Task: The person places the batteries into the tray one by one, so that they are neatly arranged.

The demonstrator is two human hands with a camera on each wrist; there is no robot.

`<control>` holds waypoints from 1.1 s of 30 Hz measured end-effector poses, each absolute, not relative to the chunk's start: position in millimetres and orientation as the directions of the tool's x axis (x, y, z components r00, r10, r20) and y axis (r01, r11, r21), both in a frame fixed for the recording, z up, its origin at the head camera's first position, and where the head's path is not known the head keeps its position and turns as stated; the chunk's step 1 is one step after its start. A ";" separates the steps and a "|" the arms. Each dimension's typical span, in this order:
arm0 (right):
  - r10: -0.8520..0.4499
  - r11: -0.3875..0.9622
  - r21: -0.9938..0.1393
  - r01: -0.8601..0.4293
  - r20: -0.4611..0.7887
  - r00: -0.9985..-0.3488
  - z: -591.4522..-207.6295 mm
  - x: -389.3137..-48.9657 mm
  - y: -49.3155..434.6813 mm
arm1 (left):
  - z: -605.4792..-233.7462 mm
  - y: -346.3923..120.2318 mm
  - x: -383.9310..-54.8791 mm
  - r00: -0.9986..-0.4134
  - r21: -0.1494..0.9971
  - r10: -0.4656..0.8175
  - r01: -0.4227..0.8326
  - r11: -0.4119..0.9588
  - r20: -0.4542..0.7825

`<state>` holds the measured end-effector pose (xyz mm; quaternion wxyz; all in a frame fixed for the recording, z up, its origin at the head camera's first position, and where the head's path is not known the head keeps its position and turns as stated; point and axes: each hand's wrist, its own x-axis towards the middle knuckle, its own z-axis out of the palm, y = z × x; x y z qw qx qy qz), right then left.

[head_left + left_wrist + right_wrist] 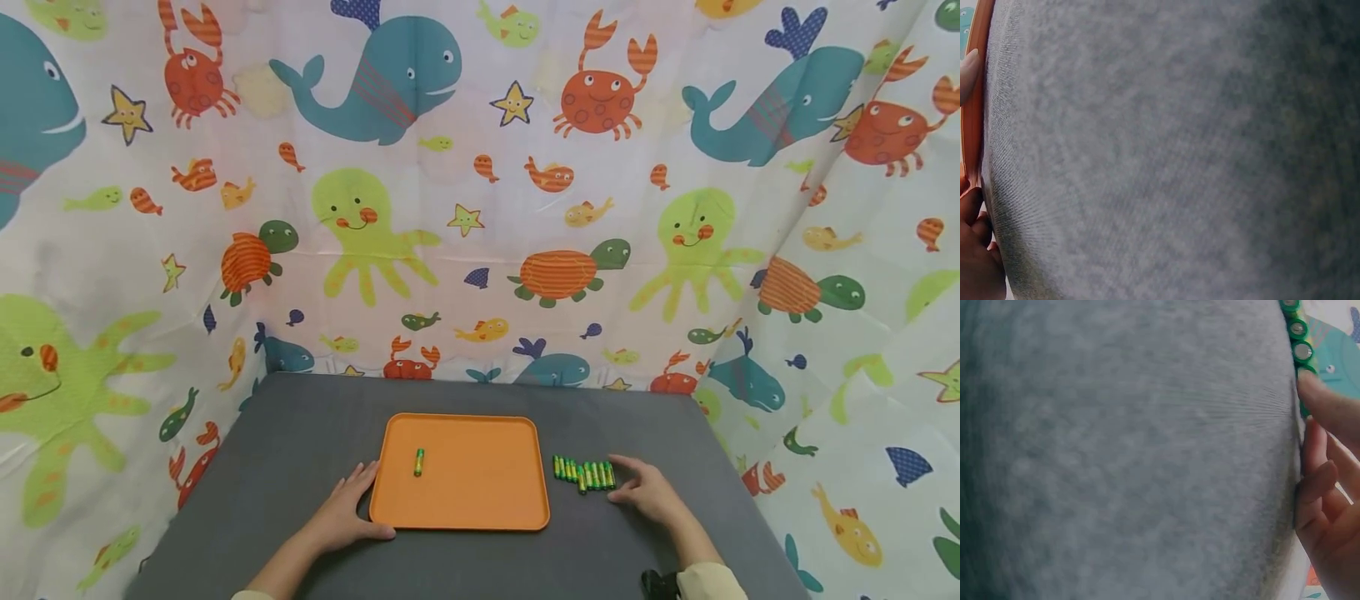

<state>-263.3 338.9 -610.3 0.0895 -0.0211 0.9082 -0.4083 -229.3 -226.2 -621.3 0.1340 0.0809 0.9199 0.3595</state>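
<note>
An orange tray (480,471) lies on the grey table, with one green-and-yellow battery (418,462) on its left part. My left hand (341,512) rests at the tray's front left corner, fingers along the left side and thumb by the front edge. In the left wrist view the thumb (967,76) lies against the rim. Right of the tray, several batteries (592,476) stand side by side in a row. My right hand (651,492) pinches the rightmost battery (609,475) between thumb and forefinger. The right thumb (1325,403) overlaps that battery's end in the right wrist view.
Grey cloth (465,567) covers the table. A curtain (480,225) printed with sea animals hangs behind it and along both sides. A black object (660,585) shows at the right wrist by the sleeve.
</note>
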 end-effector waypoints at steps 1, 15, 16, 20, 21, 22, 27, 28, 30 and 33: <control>-0.101 0.679 -0.733 0.025 -0.127 -0.987 -611.0 -264.0 338.5 | -621.5 -226.1 -229.4 -0.952 0.685 0.245 0.054 0.727 -0.186; -0.075 0.734 -0.679 -0.010 -0.066 -0.995 -614.7 -265.6 337.6 | -622.6 -227.2 -229.9 -0.950 0.688 0.251 0.058 0.723 -0.183; -0.071 0.733 -0.681 -0.007 -0.066 -0.995 -614.3 -264.7 337.6 | -622.5 -227.4 -230.1 -0.950 0.689 0.252 0.058 0.722 -0.184; -0.043 0.724 -0.690 0.029 -0.088 -0.995 -612.1 -259.1 338.8 | -623.9 -227.3 -230.9 -0.947 0.691 0.257 0.054 0.721 -0.194; -0.040 0.718 -0.695 0.037 -0.094 -0.995 -611.3 -257.8 339.3 | -623.8 -226.9 -230.9 -0.946 0.692 0.259 0.054 0.720 -0.196; -0.033 0.713 -0.700 0.046 -0.099 -0.995 -610.5 -256.9 339.6 | -623.6 -226.6 -230.9 -0.945 0.691 0.260 0.053 0.721 -0.198; -0.008 0.685 -0.727 0.053 -0.081 -0.997 -606.7 -255.3 339.6 | -620.8 -226.6 -229.9 -0.947 0.701 0.265 0.062 0.710 -0.184; -0.001 0.677 -0.735 0.049 -0.067 -0.998 -605.9 -255.5 339.4 | -621.1 -227.1 -229.7 -0.947 0.701 0.265 0.065 0.710 -0.180; 0.009 0.658 -0.752 0.038 -0.042 -0.999 -603.3 -256.0 339.0 | -622.0 -227.9 -229.5 -0.948 0.703 0.267 0.071 0.708 -0.173; 0.028 0.626 -0.779 0.028 -0.013 -1.000 -597.6 -257.9 336.5 | -623.2 -228.3 -230.0 -0.948 0.694 0.266 0.073 0.716 -0.175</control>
